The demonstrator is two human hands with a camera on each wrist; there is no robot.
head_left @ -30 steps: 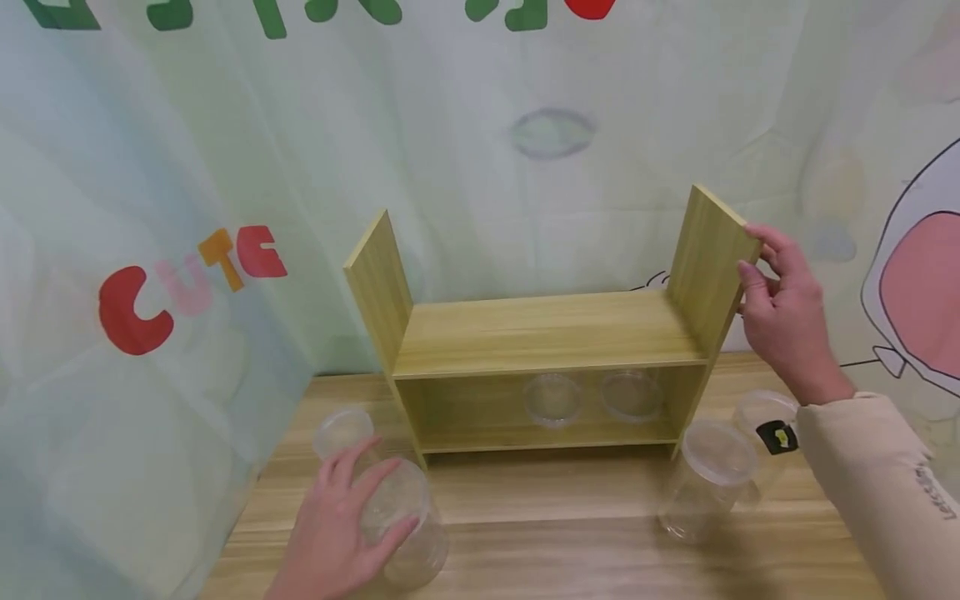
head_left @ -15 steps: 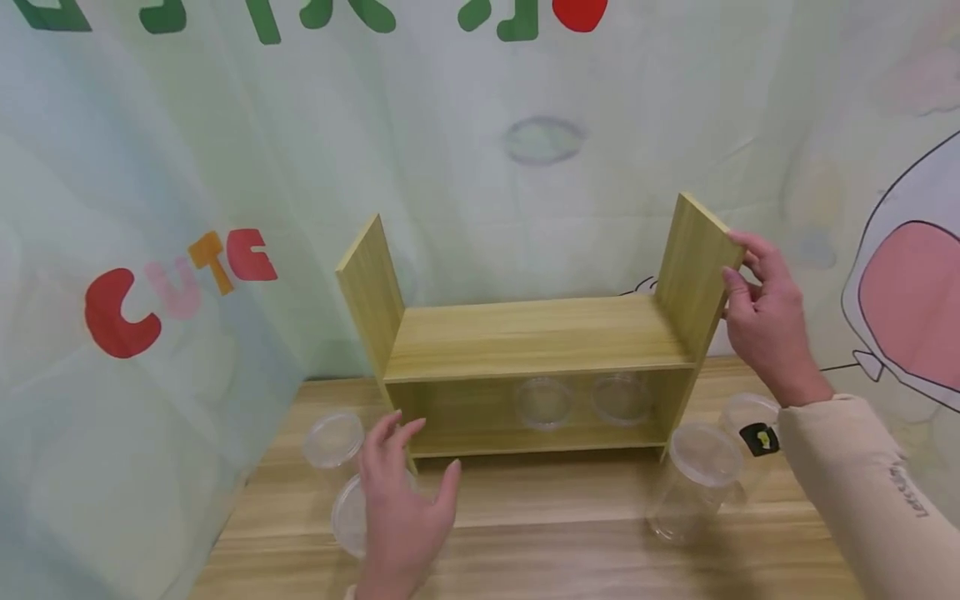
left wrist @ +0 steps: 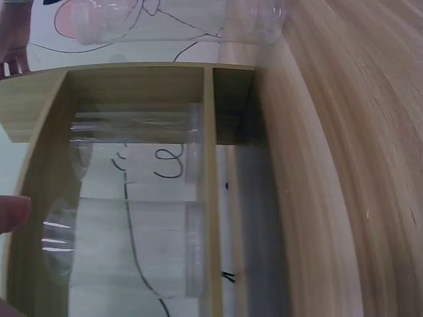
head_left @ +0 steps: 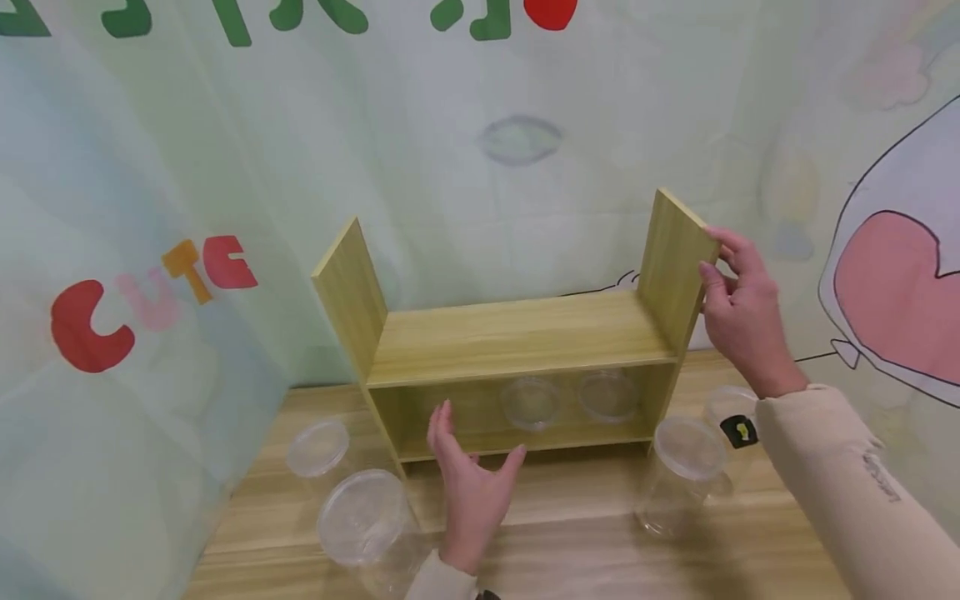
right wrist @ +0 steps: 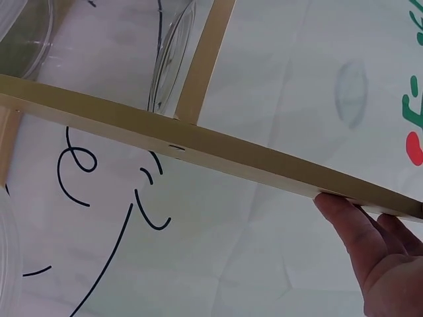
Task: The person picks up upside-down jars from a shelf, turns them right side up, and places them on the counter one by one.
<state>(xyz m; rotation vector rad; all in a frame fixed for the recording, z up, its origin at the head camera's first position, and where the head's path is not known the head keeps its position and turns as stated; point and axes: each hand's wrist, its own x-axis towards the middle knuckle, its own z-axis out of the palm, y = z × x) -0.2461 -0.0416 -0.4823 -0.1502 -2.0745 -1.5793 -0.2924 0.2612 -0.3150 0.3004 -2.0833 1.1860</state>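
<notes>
A two-level wooden shelf [head_left: 517,337] with tall side panels stands on the wooden table. My right hand [head_left: 742,308] grips the upper right panel, its thumb at the panel's front edge; in the right wrist view, fingers [right wrist: 353,221] meet the panel's outer face. In front of the lower compartment is my left hand [head_left: 472,508], palm inward, fingers and thumb spread with nothing between them. Two clear plastic jars [left wrist: 132,247] sit side by side in that compartment, towards its right. Only part of the left hand shows in the left wrist view.
To the left on the table [head_left: 555,550] stand a clear lidded jar [head_left: 367,517] and another jar [head_left: 318,450] behind it. Right of the shelf are two more jars, a front one [head_left: 678,475] and a rear one partly behind the right sleeve [head_left: 832,475]. A printed curtain [head_left: 450,167] hangs behind.
My left hand has left the front-left jar and moved right, to in front of the lower compartment. The right hand keeps its hold on the panel. The whole head view has shifted slightly.
</notes>
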